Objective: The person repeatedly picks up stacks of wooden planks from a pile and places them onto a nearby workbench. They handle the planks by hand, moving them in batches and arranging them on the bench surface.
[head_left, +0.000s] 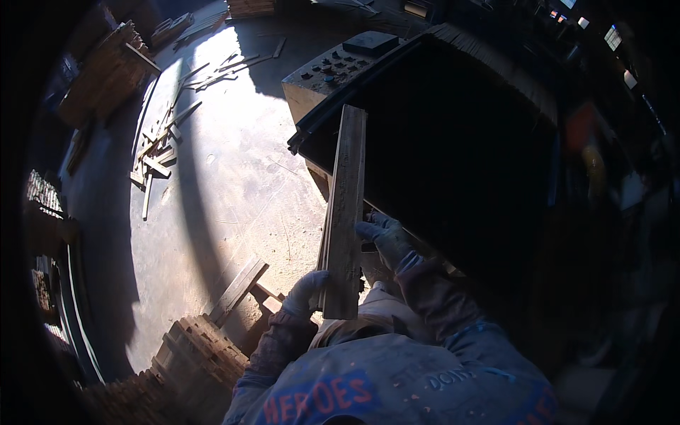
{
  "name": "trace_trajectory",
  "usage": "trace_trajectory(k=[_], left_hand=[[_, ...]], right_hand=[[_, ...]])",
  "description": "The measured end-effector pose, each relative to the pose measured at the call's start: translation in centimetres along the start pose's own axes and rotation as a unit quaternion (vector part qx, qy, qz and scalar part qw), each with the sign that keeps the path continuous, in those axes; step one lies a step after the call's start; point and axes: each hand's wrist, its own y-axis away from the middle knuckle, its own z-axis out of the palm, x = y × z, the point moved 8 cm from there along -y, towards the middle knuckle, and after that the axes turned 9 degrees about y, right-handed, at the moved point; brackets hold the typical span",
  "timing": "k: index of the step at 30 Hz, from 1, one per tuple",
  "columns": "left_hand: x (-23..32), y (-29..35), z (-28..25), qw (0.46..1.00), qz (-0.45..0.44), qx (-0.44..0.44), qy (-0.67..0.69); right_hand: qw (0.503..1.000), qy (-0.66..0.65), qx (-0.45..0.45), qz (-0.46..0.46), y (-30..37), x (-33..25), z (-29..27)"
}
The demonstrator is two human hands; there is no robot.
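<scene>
A long, narrow wooden board (345, 205), apparently with one or more others stacked under it, stretches away from my body. My gloved left hand (307, 292) grips its near end from the left side. Farther along, my gloved right hand (386, 237) holds the right edge, thumb on the wood and the other fingers partly hidden. The far end of the board reaches over the edge of a large dark machine or conveyor (453, 156) on the right.
A pale control box (319, 78) with several dark knobs stands beyond the board. Loose wood strips (159, 152) lie scattered on the sunlit floor (241, 184). Stacked boards (195, 354) rise at the lower left, and another wood stack (106, 78) stands far left.
</scene>
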Motion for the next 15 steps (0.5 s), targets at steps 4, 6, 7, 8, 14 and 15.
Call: trace_trajectory(k=[4,6,7,8,14,15], left_hand=[[2.0,3.2,1.6,0.997,0.040,0.009,-0.070],[5.1,4.4,2.2,0.990,0.098,-0.004,-0.103],[5.9,5.0,1.9,0.985,0.116,0.017,-0.130],[6.7,5.7,1.7,0.978,0.135,0.039,-0.155],[9.7,10.9,-5.4,0.966,0.206,0.138,-0.078],[9.6,12.2,-6.2,0.965,0.200,0.162,-0.050]], right_hand=[[0.990,0.010,-0.125,0.068,3.3,0.2,4.8],[0.959,0.092,-0.247,0.108,4.6,-0.5,8.4],[0.941,0.127,-0.292,0.115,5.1,0.6,9.9],[0.945,0.114,-0.290,0.102,4.8,0.6,11.1],[0.938,0.104,-0.314,0.103,1.6,0.0,17.2],[0.931,0.106,-0.313,0.153,1.3,0.1,18.4]])
